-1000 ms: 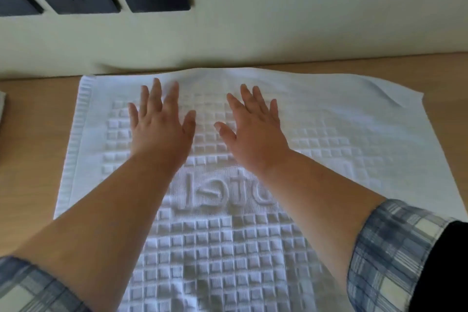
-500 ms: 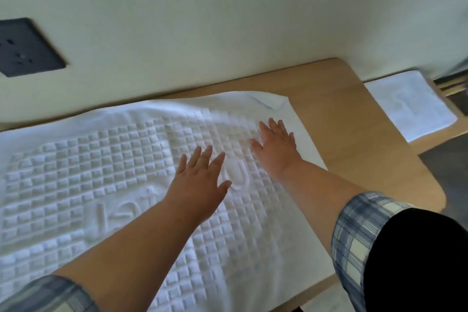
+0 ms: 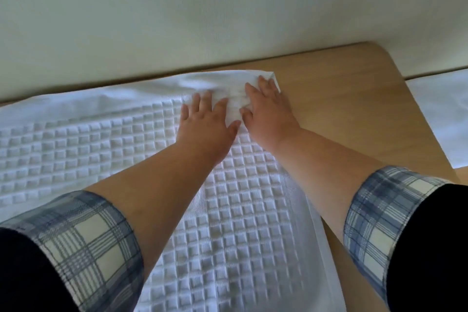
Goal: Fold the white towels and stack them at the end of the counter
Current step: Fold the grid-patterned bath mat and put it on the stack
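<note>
Two white towels: a waffle towel and a smooth towel. Two grips, both bare hands: left grip, right grip. Two plaid cuffs: left cuff, right cuff. One counter.

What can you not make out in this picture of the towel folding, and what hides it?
Head view only.
The waffle towel: cut off by left and bottom edges.
Its far corner: partly covered by the right hand.
The second white towel at right: cut by frame edge, blurred; layers unclear.

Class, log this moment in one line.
left hand: flat on towel | right hand: flat on its far corner | fold: not begun
</note>
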Available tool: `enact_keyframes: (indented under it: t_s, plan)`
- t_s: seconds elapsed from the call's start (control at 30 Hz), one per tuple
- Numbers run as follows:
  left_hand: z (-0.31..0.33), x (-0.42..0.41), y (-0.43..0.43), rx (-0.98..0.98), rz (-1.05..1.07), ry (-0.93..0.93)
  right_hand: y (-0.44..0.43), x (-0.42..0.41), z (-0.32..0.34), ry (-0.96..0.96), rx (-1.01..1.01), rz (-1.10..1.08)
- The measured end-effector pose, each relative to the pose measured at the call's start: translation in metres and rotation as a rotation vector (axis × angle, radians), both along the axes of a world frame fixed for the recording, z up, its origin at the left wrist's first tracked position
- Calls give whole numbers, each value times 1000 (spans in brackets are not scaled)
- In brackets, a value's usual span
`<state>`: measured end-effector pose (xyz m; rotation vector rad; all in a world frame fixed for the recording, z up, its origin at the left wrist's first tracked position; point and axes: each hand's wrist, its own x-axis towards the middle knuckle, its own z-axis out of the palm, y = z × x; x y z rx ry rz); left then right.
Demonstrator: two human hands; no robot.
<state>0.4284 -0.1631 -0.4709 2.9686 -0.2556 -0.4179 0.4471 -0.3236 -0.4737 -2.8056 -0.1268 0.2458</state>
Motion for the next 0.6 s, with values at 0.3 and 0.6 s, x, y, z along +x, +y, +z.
enact_keyframes:
  t_s: [0.3,0.6]
  plan:
    - [-11,-21,-13,75,44,28,-22,30,-9,14,-109,71]
    - [13,-93,-59,-6,-121,22,-33,11,5,1,-23,11]
